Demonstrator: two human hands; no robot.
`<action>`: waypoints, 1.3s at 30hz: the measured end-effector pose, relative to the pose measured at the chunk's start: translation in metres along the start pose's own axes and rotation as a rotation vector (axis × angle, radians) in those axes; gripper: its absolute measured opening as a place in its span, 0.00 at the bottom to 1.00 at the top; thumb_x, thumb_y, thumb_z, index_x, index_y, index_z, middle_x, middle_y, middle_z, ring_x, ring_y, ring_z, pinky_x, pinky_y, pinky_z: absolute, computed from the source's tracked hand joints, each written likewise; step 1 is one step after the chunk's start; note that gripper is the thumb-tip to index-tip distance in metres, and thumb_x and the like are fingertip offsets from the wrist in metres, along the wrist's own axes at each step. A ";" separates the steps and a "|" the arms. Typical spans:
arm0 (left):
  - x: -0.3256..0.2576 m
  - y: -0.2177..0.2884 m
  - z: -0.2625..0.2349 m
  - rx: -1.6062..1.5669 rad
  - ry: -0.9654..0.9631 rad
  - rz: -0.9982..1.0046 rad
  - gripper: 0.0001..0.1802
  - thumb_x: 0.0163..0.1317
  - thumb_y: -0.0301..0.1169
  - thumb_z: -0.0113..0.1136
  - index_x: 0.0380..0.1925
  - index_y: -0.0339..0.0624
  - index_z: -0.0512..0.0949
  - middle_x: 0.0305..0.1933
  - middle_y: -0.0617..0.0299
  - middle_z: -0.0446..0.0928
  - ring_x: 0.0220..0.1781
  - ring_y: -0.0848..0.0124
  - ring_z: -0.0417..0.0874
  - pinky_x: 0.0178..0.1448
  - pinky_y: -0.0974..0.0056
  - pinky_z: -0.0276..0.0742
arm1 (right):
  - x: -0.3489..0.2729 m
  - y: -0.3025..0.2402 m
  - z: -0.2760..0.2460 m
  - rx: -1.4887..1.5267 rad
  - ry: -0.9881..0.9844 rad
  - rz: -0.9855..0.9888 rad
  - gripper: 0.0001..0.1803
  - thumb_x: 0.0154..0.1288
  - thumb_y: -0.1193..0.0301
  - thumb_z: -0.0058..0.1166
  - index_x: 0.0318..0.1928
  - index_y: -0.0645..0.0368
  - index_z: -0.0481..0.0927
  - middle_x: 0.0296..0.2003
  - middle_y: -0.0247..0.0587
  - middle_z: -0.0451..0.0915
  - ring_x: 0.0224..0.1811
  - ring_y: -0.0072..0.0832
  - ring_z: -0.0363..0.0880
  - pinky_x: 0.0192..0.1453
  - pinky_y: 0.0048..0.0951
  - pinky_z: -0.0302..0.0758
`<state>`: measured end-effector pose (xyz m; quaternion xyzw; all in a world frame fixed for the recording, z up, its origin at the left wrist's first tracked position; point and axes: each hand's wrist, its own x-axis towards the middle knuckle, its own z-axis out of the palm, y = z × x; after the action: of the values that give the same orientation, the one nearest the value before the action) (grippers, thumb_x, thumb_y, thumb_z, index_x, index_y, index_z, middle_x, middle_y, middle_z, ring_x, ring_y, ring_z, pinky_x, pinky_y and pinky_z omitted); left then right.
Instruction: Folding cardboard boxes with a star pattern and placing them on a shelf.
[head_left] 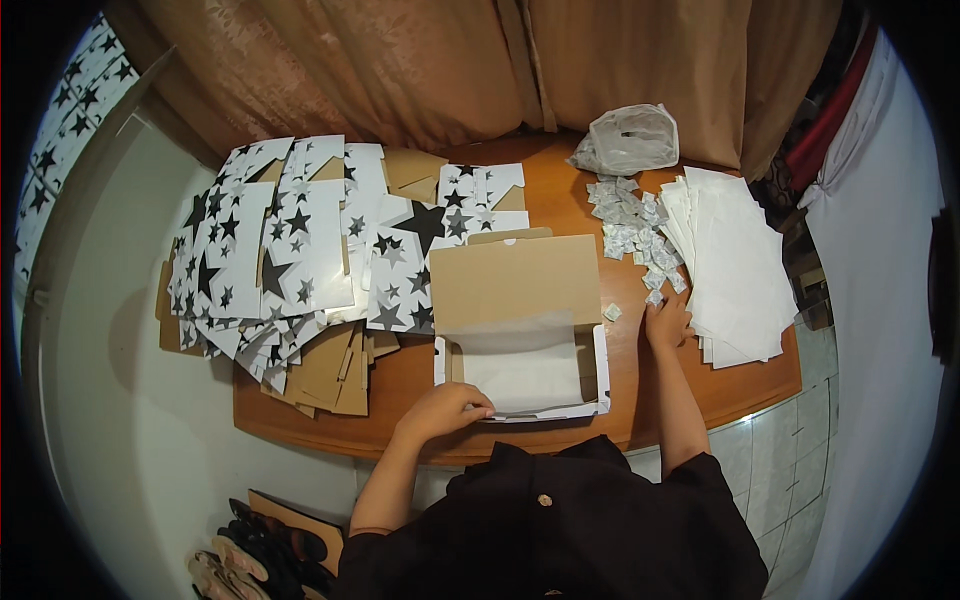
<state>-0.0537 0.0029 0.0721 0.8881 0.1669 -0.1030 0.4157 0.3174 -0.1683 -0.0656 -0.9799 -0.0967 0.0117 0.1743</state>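
Note:
In front of me on the table stands an open cardboard box (515, 275), its brown lid raised at the back. A sheet of thin white paper (520, 375) lines the inside and slopes up against the lid. My left hand (450, 410) is closed on the box's front edge, near its left corner. To the right of the box, my right hand (668, 325) pinches a small white sachet (654, 298) at the near end of a loose pile of sachets (625, 215). A single sachet (612, 313) lies apart, between the box and that hand.
Flat star-printed cardboard blanks (300, 240) are heaped at the left. A stack of white paper sheets (735, 270) lies at the right. Behind the sachets sits a clear plastic bag (630, 138). Brown curtains (400, 70) hang along the table's back edge.

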 end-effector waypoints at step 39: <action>0.068 -0.043 -0.007 0.466 0.905 0.256 0.16 0.47 0.35 0.67 0.37 0.50 0.77 0.43 0.64 0.74 0.47 0.67 0.73 0.51 0.54 0.59 | -0.212 -0.087 -0.050 -0.034 -0.500 -0.773 0.10 0.61 0.64 0.48 0.36 0.55 0.77 0.41 0.43 0.79 0.59 0.42 0.68 0.64 0.73 0.34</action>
<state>-0.0071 0.0485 0.0243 0.9259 0.1927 0.3083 0.1027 0.0959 -0.1462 0.0087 -0.8417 -0.4942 0.1804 0.1209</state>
